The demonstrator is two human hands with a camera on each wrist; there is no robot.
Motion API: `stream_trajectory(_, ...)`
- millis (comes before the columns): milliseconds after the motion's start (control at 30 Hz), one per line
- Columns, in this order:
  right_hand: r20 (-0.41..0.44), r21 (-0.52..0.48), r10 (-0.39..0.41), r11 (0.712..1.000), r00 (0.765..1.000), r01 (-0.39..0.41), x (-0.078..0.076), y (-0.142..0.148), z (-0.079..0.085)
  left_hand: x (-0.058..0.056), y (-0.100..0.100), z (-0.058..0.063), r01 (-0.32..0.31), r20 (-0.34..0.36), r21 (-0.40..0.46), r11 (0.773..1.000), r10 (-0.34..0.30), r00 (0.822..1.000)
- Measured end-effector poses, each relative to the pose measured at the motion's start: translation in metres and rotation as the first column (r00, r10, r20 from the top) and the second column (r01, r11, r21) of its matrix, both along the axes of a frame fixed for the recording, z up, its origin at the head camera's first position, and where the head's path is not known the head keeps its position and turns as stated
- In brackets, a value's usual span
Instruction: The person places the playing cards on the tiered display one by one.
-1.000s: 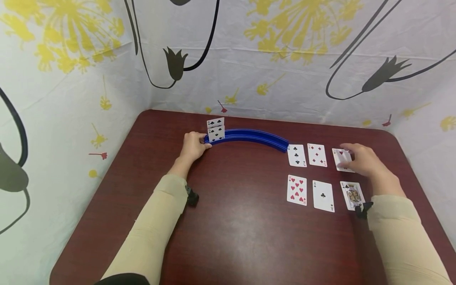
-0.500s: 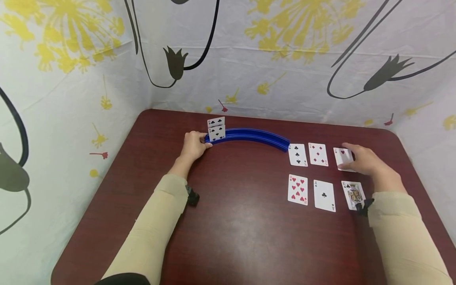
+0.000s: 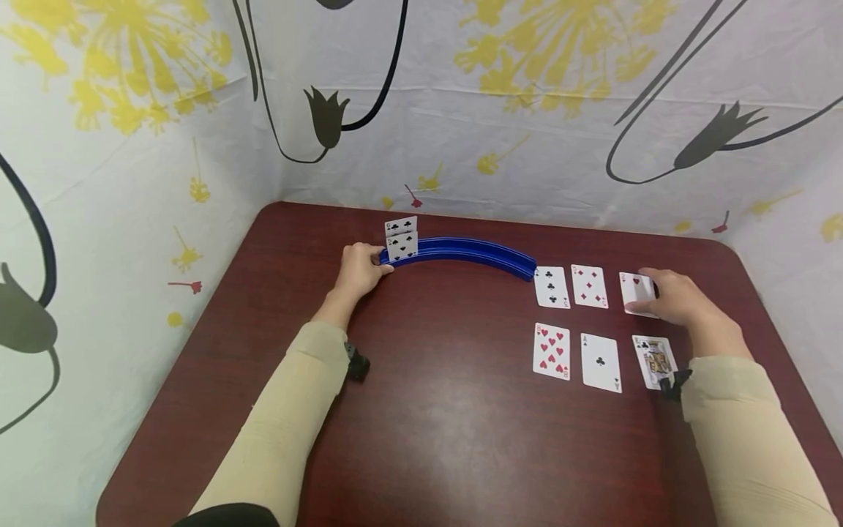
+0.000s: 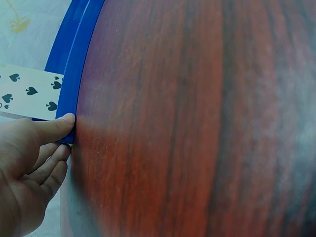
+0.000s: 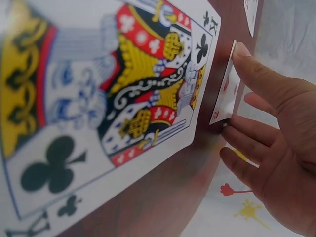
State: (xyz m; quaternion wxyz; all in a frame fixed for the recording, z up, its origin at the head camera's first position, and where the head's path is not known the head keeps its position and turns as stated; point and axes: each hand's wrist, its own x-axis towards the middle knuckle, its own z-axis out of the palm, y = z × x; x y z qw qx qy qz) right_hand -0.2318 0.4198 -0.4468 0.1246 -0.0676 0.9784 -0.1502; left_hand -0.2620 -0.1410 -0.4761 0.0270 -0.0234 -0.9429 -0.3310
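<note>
In the head view my left hand (image 3: 359,269) pinches the left end of a curved blue card holder (image 3: 474,249), thumb on its near side. Two black-suited playing cards (image 3: 402,246) stand in the holder beside that hand; the left wrist view shows spades on one card (image 4: 32,91). Over at the right, my right hand (image 3: 678,296) spans the two of hearts (image 3: 634,294), thumb at its near edge and fingers at the far edge. From the right wrist, this card (image 5: 227,94) appears held between thumb and fingers, partly hidden by the hand.
Face up left of the right hand lie a three of clubs (image 3: 551,287) at the holder's right end and a five of diamonds (image 3: 589,285). Nearer lie an eight of hearts (image 3: 551,351), an ace (image 3: 601,362) and a king of clubs (image 3: 654,361). Patterned cloth (image 3: 448,146) rises behind the table.
The right hand has shifted slightly rightward over the two of hearts, baring more of its face. The left hand and the blue holder stay in place.
</note>
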Motion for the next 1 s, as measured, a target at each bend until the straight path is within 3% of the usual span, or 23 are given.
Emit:
stream_trajectory(300, -0.153, -0.061, -0.081, 0.996, 0.985, 0.072, 0.003, 0.003, -0.001, 0.002, 0.002, 0.000, -0.002, 0.025, 0.007, 1.000, 0.002, 1.000)
stream_trajectory(600, -0.305, -0.025, -0.004, 1.000, 0.952, -0.004, 0.005, 0.009, 0.013, 0.003, 0.001, 0.000, 0.000, 0.011, 0.015, 1.000, 0.000, 1.000)
stream_trajectory(867, -0.452, 0.004, 0.034, 0.999, 0.891, -0.036, 0.008, 0.003, 0.030, 0.002, 0.000, 0.001, 0.005, 0.006, 0.005, 1.000, -0.005, 1.000)
stream_trajectory(1000, -0.486, -0.008, 0.033, 0.999, 0.873, -0.042, 0.009, -0.002, 0.037, 0.002, 0.000, 0.002, 0.004, 0.007, 0.009, 1.000, -0.004, 1.000)
